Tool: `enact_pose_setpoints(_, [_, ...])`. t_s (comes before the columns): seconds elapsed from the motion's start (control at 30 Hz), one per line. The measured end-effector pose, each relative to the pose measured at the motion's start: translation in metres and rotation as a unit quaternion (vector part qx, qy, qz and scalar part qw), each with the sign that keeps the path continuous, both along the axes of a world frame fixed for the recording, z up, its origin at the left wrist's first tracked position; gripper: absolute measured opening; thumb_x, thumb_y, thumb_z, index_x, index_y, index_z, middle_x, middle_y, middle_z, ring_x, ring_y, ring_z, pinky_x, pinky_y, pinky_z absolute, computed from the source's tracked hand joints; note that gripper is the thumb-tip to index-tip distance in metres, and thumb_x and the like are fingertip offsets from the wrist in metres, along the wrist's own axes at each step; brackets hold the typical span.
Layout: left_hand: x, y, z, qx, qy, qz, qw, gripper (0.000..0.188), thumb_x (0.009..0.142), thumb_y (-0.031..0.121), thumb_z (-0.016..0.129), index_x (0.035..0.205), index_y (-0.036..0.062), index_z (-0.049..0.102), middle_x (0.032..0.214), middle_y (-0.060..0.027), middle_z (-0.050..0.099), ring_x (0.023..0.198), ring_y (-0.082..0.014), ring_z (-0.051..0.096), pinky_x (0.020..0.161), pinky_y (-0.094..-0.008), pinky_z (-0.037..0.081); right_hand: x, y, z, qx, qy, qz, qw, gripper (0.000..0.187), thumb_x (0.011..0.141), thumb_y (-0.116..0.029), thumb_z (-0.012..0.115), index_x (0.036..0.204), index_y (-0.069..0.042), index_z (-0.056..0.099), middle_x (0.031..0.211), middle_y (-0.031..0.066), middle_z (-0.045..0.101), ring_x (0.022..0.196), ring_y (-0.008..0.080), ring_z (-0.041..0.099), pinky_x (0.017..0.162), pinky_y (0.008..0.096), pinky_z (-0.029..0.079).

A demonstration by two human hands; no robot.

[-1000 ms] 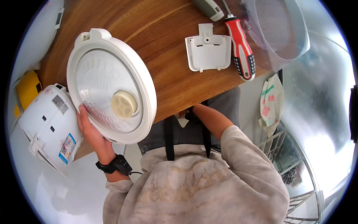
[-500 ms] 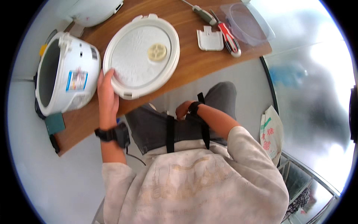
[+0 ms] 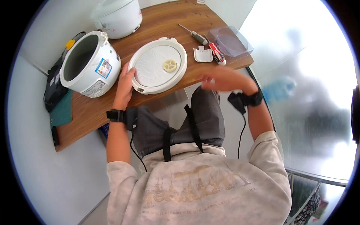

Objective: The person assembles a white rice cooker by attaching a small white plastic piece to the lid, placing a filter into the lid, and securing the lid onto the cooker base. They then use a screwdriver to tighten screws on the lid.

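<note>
A round white rice cooker lid lies at the front of the table, its silvery inner plate facing up and a cream round vent piece on it. My left hand grips its left rim, thumb on top and the other fingers mostly hidden. Over the table's front edge, right of the lid, my right hand is held in the air, somewhat blurred. Its fingers stretch leftward with nothing seen in them. A white rice cooker body, lidless and tilted toward the left, stands beside my left hand.
Right of the lid lie a small white plastic cover, a red-and-black screwdriver, a grey-green screwdriver and a clear plastic container. Another white cooker stands behind. A black bag and green mat are far left.
My right hand has risen from my lap and swung right, up to the table's edge. The left hand keeps its grip on the lid. The view has shifted, showing more of the table.
</note>
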State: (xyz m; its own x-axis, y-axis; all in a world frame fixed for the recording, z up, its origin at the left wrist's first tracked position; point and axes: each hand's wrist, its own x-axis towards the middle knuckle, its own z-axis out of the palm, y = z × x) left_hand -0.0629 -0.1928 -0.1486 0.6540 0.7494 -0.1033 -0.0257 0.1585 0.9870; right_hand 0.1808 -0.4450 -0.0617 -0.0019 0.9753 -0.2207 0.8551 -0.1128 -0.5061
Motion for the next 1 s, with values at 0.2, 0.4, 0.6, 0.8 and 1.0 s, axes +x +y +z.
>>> enact_pose_setpoints(0.2, [0.003, 0.007, -0.004, -0.028, -0.012, -0.012, 0.999, 0.047, 0.1, 0.015, 0.048, 0.145, 0.0031, 0.042, 0.13, -0.009, 0.057, 0.113, -0.0163, 0.055, 0.098, -0.0285, 0.044, 0.09, 0.082, 0.004, 0.102, -0.155, -0.117, 0.976, 0.036, 0.09, -0.023, 0.057, 0.122, -0.006, 0.059, 0.102, 0.0194, 0.069, 0.1, 0.0375, 0.064, 0.086, 0.0458, 0.05])
enact_pose_setpoints(0.4, [0.001, 0.009, -0.003, -0.024, 0.008, -0.021, 0.999, 0.049, 0.101, 0.017, 0.048, 0.148, 0.0051, 0.037, 0.132, -0.0086, 0.056, 0.117, -0.0156, 0.054, 0.099, -0.0284, 0.045, 0.106, 0.14, -0.022, 0.021, -0.238, -0.137, 0.961, 0.037, 0.088, -0.019, 0.059, 0.122, -0.005, 0.055, 0.109, 0.0221, 0.067, 0.103, 0.0406, 0.063, 0.088, 0.049, 0.05])
enact_pose_setpoints(0.6, [0.0, 0.001, 0.007, -0.014, 0.006, -0.02, 1.0, 0.05, 0.103, 0.02, 0.048, 0.149, 0.0074, 0.036, 0.135, -0.0073, 0.054, 0.119, -0.0159, 0.053, 0.1, -0.0281, 0.044, 0.109, 0.146, -0.04, 0.062, -0.262, -0.122, 0.955, 0.04, 0.085, -0.01, 0.057, 0.124, -0.006, 0.049, 0.106, 0.0247, 0.066, 0.103, 0.041, 0.063, 0.085, 0.051, 0.051])
enact_pose_setpoints(0.8, [0.006, -0.014, 0.022, 0.024, 0.019, 0.004, 1.0, 0.046, 0.103, 0.02, 0.049, 0.147, 0.0079, 0.042, 0.138, -0.0087, 0.053, 0.122, -0.0169, 0.05, 0.105, -0.0292, 0.039, 0.098, 0.151, -0.046, 0.143, -0.31, -0.149, 0.928, 0.025, 0.085, -0.007, 0.06, 0.107, 0.002, 0.055, 0.11, 0.0215, 0.064, 0.1, 0.0404, 0.065, 0.078, 0.0475, 0.056])
enact_pose_setpoints(1.0, [0.005, -0.005, 0.014, 0.021, 0.019, 0.007, 1.0, 0.043, 0.104, 0.021, 0.048, 0.145, 0.0076, 0.045, 0.133, -0.0072, 0.056, 0.118, -0.0151, 0.052, 0.102, -0.0286, 0.04, 0.071, 0.136, -0.023, 0.295, -0.159, -0.205, 0.92, 0.019, 0.087, -0.014, 0.056, 0.097, 0.002, 0.063, 0.096, 0.0184, 0.063, 0.082, 0.0359, 0.066, 0.073, 0.0435, 0.054])
